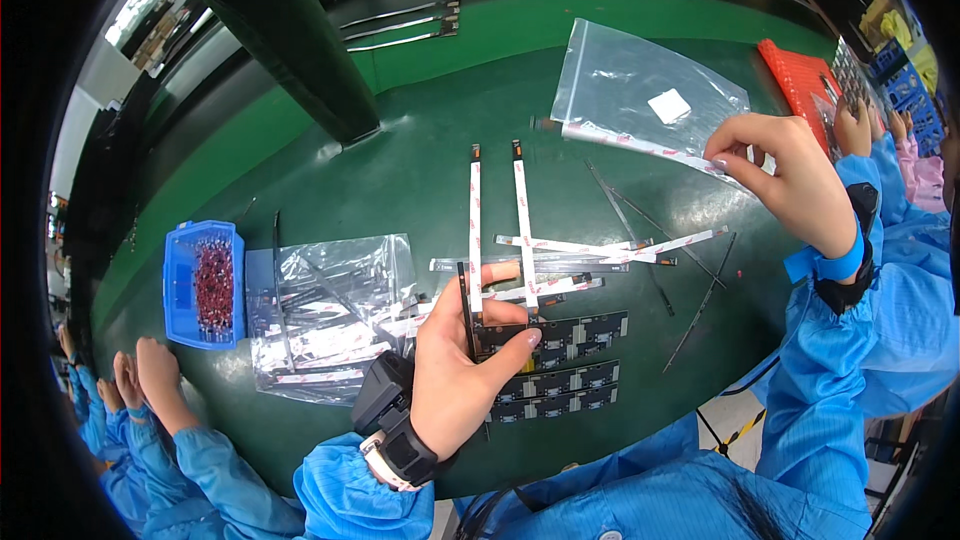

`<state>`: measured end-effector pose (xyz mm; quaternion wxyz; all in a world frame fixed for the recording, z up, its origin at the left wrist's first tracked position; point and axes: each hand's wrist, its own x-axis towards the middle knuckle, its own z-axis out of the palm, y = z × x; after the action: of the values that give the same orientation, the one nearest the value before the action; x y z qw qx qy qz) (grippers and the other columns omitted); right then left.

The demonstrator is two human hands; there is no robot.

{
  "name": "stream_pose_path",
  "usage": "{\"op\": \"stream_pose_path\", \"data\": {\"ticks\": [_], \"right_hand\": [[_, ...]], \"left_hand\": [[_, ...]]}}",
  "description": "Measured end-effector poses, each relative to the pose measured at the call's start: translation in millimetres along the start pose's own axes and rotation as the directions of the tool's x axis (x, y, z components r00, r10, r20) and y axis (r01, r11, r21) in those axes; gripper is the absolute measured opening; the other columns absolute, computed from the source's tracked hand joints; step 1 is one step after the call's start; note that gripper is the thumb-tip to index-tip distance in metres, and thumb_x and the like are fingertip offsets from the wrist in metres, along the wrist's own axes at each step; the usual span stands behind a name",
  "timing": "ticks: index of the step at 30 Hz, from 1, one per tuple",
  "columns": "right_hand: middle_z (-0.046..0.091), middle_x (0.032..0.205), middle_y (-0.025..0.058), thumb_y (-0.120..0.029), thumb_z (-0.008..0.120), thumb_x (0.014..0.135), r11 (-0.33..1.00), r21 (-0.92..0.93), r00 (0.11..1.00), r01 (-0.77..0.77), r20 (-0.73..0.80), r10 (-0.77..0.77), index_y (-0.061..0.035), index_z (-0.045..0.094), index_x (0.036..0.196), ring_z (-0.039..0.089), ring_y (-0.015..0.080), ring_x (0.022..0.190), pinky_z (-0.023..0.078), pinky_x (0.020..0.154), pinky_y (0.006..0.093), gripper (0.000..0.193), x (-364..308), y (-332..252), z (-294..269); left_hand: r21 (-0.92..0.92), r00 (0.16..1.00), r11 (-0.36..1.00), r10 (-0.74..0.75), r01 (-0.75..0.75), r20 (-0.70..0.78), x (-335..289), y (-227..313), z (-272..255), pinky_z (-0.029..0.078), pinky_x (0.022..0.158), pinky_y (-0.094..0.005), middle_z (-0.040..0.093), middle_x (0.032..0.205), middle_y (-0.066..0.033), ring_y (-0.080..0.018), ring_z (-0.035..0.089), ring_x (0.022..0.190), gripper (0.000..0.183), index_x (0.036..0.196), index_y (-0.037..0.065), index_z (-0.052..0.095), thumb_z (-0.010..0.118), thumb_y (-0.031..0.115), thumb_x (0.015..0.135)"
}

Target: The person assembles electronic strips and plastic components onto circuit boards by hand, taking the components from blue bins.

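My left hand (465,355) is closed round the left end of a dark circuit board (585,337), its thumb on the board's face. Two white flat strips (475,225) with dark ends extend away from the board's top edge, side by side. My right hand (785,175) pinches the right end of another white strip (640,147), which runs along the near edge of a clear plastic bag (625,75). More dark circuit boards (560,392) lie in rows below the held one. Loose white strips (580,248) cross each other between my hands.
A blue bin (205,330) of small dark-red pieces stands left, beside a clear bag (330,260) of strips. Thin dark strips (700,315) lie at right. A dark green post (290,50) rises from the table. Co-workers' hands (160,380) show at left and far right.
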<state>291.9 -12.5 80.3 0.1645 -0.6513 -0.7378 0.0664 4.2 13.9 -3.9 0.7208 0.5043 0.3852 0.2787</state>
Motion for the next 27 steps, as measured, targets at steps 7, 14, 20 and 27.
{"op": "stream_pose_path", "data": {"ticks": [7,14,20,27], "right_hand": [[0.063,0.070,0.0109,-0.002,0.058,0.076,0.913,0.353,0.971,-0.202,0.193,0.140,0.0008,0.061,0.082,0.063,0.0193,0.066,0.049,0.057,0.0285,0.007,-5.2,-7.6,11.1],[0.063,0.068,0.0118,-0.003,0.063,0.072,0.950,0.267,0.980,-0.161,0.160,0.121,0.0009,0.062,0.079,0.063,0.0203,0.063,0.049,0.058,0.0295,0.009,-1.4,-9.5,31.3],[0.063,0.064,0.0105,-0.009,0.071,0.064,0.969,0.151,0.945,-0.194,0.294,0.143,-0.0025,0.062,0.071,0.063,0.0245,0.062,0.048,0.057,0.0321,0.013,-6.5,-7.9,50.9],[0.063,0.062,0.0097,-0.004,0.070,0.063,0.991,-0.022,0.965,-0.129,0.226,0.131,-0.0006,0.061,0.070,0.064,0.0216,0.060,0.049,0.056,0.0281,0.012,-7.9,-15.0,56.4]], "left_hand": [[0.011,1.000,1.000,0.008,-0.008,0.005,0.7,0.4,1.9,0.044,0.065,-0.0185,0.059,0.084,-0.0020,-0.0048,0.054,0.074,0.052,0.122,0.003,0.045,0.062,-0.009,0.074],[-0.009,1.000,1.000,-0.004,0.004,0.004,0.3,1.0,1.4,0.044,0.065,-0.0182,0.058,0.084,-0.0019,-0.0045,0.053,0.074,0.052,0.122,0.003,0.044,0.062,-0.009,0.074],[0.014,1.000,1.000,0.009,-0.009,0.003,0.3,0.2,1.2,0.043,0.066,-0.0183,0.058,0.084,-0.0016,-0.0047,0.053,0.075,0.052,0.121,0.003,0.044,0.062,-0.009,0.074],[0.014,1.000,1.000,0.015,-0.015,0.001,0.3,-0.4,1.1,0.044,0.067,-0.0188,0.059,0.084,-0.0022,-0.0055,0.054,0.076,0.051,0.121,0.003,0.045,0.062,-0.009,0.075]]}}
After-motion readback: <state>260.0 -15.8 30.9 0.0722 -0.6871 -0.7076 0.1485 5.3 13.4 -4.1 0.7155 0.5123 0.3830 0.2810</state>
